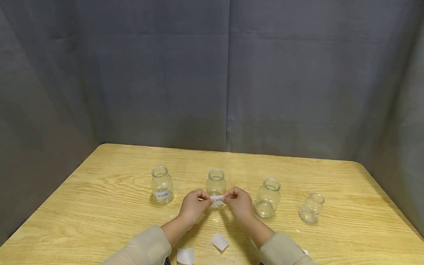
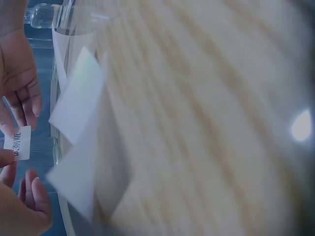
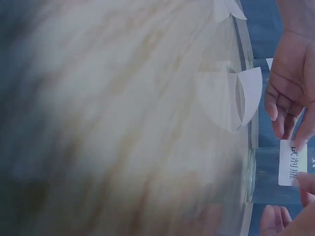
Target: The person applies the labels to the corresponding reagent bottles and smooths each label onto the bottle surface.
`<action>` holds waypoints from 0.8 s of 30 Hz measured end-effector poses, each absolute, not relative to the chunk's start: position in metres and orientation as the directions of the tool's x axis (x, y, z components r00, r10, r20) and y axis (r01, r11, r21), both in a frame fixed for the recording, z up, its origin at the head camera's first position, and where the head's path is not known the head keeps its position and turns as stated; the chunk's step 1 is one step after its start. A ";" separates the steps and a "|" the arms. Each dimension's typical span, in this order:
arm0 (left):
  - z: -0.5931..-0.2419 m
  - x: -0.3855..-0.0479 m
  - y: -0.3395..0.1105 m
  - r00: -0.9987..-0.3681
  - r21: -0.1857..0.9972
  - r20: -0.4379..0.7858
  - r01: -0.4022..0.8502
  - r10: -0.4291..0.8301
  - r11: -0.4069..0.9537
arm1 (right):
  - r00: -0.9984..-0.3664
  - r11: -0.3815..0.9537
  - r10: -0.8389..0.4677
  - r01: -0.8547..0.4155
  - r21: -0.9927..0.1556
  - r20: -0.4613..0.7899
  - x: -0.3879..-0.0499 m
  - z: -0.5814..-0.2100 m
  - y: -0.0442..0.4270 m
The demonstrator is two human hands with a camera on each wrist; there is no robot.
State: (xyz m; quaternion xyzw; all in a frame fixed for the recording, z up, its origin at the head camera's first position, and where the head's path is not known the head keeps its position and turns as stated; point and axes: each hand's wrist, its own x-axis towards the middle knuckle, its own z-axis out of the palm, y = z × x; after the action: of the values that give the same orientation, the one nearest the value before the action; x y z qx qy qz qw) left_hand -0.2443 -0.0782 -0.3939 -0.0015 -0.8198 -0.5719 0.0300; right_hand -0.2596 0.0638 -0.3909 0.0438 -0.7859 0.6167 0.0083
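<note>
Label [image 1: 217, 200]: hung before the second jar [image 1: 216, 184], contact unclear.
Left hand [image 1: 193, 206]: pinched one end.
Right hand [image 1: 240, 205]: pinched the other, probably keeping it taut.
Leftmost jar [image 1: 161, 182]: stood upright, writing facing front.

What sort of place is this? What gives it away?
Probably a staged tabletop recording booth, not a working lab: grey fabric hangs behind and along both sides of a wood-grain table, on which stand four glass jars.
</note>
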 end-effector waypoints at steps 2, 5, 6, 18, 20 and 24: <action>-0.393 -0.244 -0.078 -0.997 0.935 0.058 0.039 -0.043 0.353 | -0.996 0.244 -0.053 -0.083 -0.966 0.072 -0.259 -0.391 0.063; -0.393 -0.245 -0.078 -0.994 0.926 0.089 0.062 -0.058 0.372 | -0.995 0.251 -0.045 -0.094 -0.963 0.086 -0.259 -0.391 0.062; -0.393 -0.246 -0.078 -0.993 0.924 0.098 0.068 -0.061 0.376 | -0.995 0.252 -0.046 -0.100 -0.963 0.091 -0.259 -0.391 0.061; -0.393 -0.252 -0.085 -0.996 0.916 0.088 0.075 -0.015 0.395 | -0.991 0.271 -0.008 -0.129 -0.954 0.132 -0.261 -0.394 0.056; -0.394 -0.252 -0.084 -0.995 0.914 0.097 0.081 -0.020 0.397 | -0.991 0.274 -0.007 -0.127 -0.953 0.131 -0.262 -0.394 0.057; -0.394 -0.253 -0.083 -0.993 0.906 0.117 0.093 -0.033 0.412 | -0.991 0.309 -0.007 -0.133 -0.942 0.137 -0.263 -0.392 0.058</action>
State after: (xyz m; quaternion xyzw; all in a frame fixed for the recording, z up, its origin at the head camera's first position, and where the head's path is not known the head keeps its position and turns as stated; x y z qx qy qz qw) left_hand -0.2529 -0.0826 -0.3938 -0.0176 -0.8383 -0.5419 0.0582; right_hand -0.2627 0.0580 -0.3922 0.0434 -0.8072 0.5863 0.0534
